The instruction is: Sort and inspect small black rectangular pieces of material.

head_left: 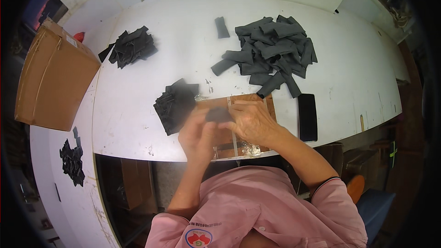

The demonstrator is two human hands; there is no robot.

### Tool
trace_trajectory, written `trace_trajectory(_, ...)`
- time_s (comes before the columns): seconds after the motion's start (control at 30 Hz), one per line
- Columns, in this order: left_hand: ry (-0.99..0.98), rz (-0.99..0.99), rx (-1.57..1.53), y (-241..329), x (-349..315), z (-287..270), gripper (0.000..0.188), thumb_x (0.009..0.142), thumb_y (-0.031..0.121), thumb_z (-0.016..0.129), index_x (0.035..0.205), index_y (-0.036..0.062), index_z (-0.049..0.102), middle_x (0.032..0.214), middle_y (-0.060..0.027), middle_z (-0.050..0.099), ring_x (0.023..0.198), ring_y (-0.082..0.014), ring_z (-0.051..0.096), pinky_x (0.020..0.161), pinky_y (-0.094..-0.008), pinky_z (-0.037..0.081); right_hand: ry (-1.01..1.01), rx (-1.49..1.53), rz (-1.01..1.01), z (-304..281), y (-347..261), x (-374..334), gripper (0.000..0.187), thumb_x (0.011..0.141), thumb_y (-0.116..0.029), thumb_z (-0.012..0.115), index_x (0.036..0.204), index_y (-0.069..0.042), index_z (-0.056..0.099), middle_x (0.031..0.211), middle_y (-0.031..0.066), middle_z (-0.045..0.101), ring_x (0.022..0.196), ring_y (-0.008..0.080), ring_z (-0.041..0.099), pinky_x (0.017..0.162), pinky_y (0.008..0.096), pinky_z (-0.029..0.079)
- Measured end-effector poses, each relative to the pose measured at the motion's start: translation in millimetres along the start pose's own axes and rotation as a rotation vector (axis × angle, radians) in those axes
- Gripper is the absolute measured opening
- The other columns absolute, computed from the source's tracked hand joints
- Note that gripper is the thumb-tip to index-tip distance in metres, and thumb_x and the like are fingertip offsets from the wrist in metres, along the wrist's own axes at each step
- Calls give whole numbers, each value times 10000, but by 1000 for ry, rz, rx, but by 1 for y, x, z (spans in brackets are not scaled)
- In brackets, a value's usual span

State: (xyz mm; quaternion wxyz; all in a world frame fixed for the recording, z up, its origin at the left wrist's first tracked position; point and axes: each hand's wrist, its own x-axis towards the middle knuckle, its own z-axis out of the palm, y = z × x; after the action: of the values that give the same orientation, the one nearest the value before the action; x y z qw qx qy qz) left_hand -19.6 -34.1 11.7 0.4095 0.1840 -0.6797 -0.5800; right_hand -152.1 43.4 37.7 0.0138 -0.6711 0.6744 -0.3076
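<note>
The white worktop (183, 55) has a cardboard box (59, 76) at its left, a heap of dark grey fabric tubes (273, 41) and, nearer, a brown taped board (224, 138). Above the board, the left hand (195, 133) and right hand (254, 121), fingers nearly closed, pinch one small dark fabric piece (219, 114).

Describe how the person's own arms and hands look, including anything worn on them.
The short pink fabric sleeves stop above the elbows; the right one has a narrow dark trim at its edge. The forearms, left hand and right hand are bare, with no gloves or watch visible. The left hand is blurred.
</note>
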Motion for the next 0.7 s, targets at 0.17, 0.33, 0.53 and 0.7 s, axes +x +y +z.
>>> trace_trajectory(0.17, -118, -12, -241, 24, 20, 11, 124, 761, 42, 584, 847, -45, 569, 937, -131, 572, 889, -168, 523, 720, -249, 431, 131, 10, -53, -6, -3, 6, 273, 743, -286, 581, 714, -15, 570, 636, 105, 544, 582, 256, 556, 502, 341, 433)
trace_trajectory(0.33, -287, -42, 80, 31, 31, 8, 196, 698, 15, 597, 889, -22, 582, 935, -97, 583, 886, -164, 544, 791, -264, 407, 77, 14, -107, 6, 8, -6, 250, 734, -271, 581, 745, -22, 562, 677, 112, 559, 606, 263, 565, 508, 344, 437)
trace_trajectory(0.53, -298, -60, -80, 31, 37, 6, 132, 729, 31, 604, 824, -62, 604, 916, -111, 573, 880, -152, 522, 733, -245, 424, 37, 188, 97, 7, 5, 1, 303, 767, -303, 551, 764, 0, 547, 675, 134, 555, 593, 317, 552, 509, 370, 435)
trace_trajectory(0.7, -396, -155, -102, 8, 37, 1, 131, 726, 40, 596, 811, -60, 592, 905, -118, 566, 902, -175, 513, 732, -259, 422, 121, 280, 82, 22, 10, -11, 347, 793, -342, 522, 788, 3, 557, 663, 155, 562, 586, 332, 550, 505, 380, 430)
